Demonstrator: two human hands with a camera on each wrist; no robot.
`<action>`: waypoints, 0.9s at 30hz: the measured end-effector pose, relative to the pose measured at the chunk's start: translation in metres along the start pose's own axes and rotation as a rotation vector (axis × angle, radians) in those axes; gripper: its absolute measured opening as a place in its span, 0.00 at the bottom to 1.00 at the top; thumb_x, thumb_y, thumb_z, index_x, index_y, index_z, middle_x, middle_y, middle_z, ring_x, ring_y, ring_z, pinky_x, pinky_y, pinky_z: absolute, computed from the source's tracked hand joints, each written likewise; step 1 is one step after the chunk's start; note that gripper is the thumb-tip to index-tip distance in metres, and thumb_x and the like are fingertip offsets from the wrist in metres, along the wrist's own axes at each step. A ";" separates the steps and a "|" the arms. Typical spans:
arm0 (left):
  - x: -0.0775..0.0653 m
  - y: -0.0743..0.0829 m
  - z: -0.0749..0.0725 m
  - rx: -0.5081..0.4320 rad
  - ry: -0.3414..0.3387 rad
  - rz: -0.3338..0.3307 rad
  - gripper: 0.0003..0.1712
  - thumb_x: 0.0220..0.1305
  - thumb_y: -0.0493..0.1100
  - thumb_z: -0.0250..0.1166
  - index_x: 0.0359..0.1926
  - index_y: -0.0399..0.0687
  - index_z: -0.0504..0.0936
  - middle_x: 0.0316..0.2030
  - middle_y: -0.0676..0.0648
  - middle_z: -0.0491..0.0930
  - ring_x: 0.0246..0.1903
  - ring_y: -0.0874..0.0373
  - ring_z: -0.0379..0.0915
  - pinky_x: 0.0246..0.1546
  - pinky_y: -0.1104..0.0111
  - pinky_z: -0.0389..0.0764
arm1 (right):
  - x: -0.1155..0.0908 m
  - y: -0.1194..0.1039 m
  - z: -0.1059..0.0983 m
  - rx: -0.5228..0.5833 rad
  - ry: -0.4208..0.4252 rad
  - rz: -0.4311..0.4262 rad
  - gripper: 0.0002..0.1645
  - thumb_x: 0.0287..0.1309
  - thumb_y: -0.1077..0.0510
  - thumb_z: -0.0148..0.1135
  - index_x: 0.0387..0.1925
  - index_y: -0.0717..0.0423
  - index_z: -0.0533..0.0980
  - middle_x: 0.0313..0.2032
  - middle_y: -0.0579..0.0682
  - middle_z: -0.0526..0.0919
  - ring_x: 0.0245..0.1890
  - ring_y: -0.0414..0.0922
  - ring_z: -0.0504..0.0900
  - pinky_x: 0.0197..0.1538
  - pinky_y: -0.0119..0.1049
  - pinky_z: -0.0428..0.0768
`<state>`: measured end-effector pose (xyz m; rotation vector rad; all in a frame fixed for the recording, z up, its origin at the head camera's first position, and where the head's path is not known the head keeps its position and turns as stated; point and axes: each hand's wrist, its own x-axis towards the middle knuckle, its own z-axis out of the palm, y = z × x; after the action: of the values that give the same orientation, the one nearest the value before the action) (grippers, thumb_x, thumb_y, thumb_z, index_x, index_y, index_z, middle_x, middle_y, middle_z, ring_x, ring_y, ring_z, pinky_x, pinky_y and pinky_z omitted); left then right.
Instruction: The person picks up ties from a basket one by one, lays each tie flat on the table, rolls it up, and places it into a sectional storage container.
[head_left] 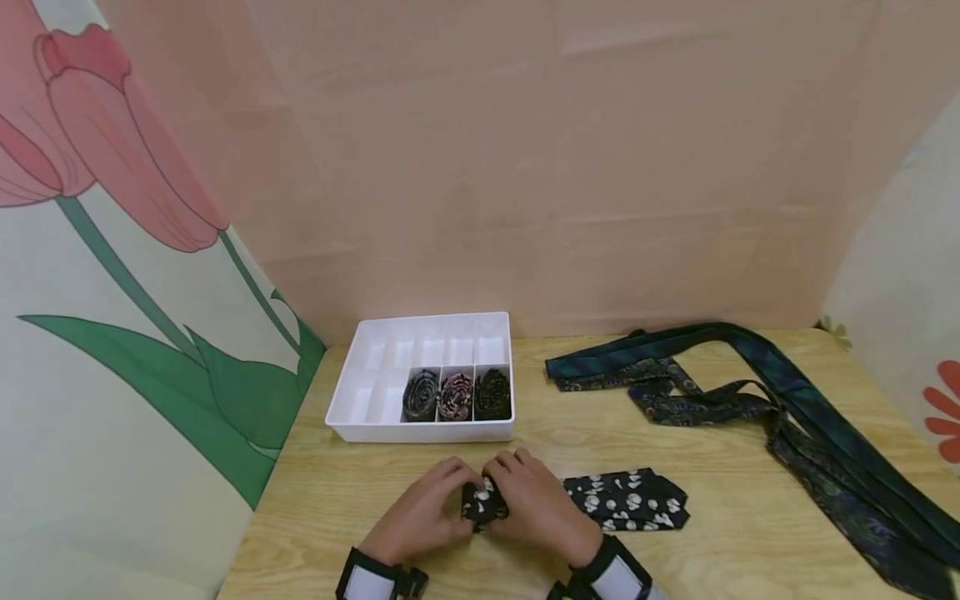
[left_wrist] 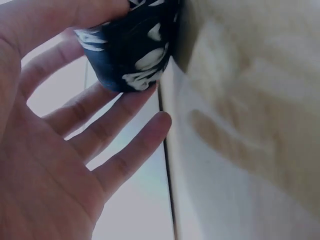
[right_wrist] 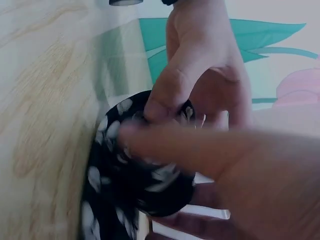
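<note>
The 2 hands are working at the left end of the dark patterned tie (head_left: 630,504), apparently rolling it up: the roll (head_left: 483,502) is sitting between them, in front of the white box (head_left: 431,432), while the flat tail is running along the table (head_left: 322,500) to the right, past the right hand (head_left: 538,507). The left hand (head_left: 426,514) is pinching the roll between thumb and fingers, its outer fingers fanning apart. The right hand is gripping the roll from the other side, its thumb blurring across the coil and its fingers curving around behind; how hard either is pressing, I cannot tell. Doing this well is probably a matter of tension: 1 hand should be steadying the core while the other is drawing the tail in snugly, because slack turns are likely to be springing loose. The edges should be meeting level at every turn, or the coil is likely to be growing into a cone. The thumbs should be shifting by turns, never both letting go. The tail is lying fairly straight, which is probably helping. The 3 rolls (head_left: 455,398) in the box's front row are offering a neat coil to match.
</note>
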<state>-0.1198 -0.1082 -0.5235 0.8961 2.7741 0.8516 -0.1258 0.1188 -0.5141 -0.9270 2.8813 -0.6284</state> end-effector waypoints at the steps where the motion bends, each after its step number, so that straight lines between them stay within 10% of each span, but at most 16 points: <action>1: 0.000 0.001 -0.001 0.008 0.003 0.002 0.29 0.55 0.42 0.79 0.58 0.64 0.83 0.55 0.60 0.78 0.56 0.65 0.75 0.59 0.64 0.83 | 0.000 0.000 0.000 0.012 0.004 -0.002 0.37 0.47 0.39 0.85 0.55 0.48 0.80 0.53 0.47 0.82 0.49 0.45 0.76 0.53 0.44 0.80; 27: 0.005 0.003 -0.002 0.033 0.027 0.055 0.25 0.53 0.43 0.81 0.52 0.65 0.85 0.53 0.60 0.78 0.54 0.65 0.74 0.58 0.65 0.82 | -0.004 -0.001 -0.009 0.055 -0.053 0.055 0.34 0.46 0.39 0.85 0.51 0.48 0.80 0.47 0.45 0.81 0.43 0.43 0.74 0.46 0.41 0.78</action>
<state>-0.1230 -0.1038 -0.5195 0.9779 2.8069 0.8343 -0.1241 0.1238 -0.5057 -0.8411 2.8172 -0.6638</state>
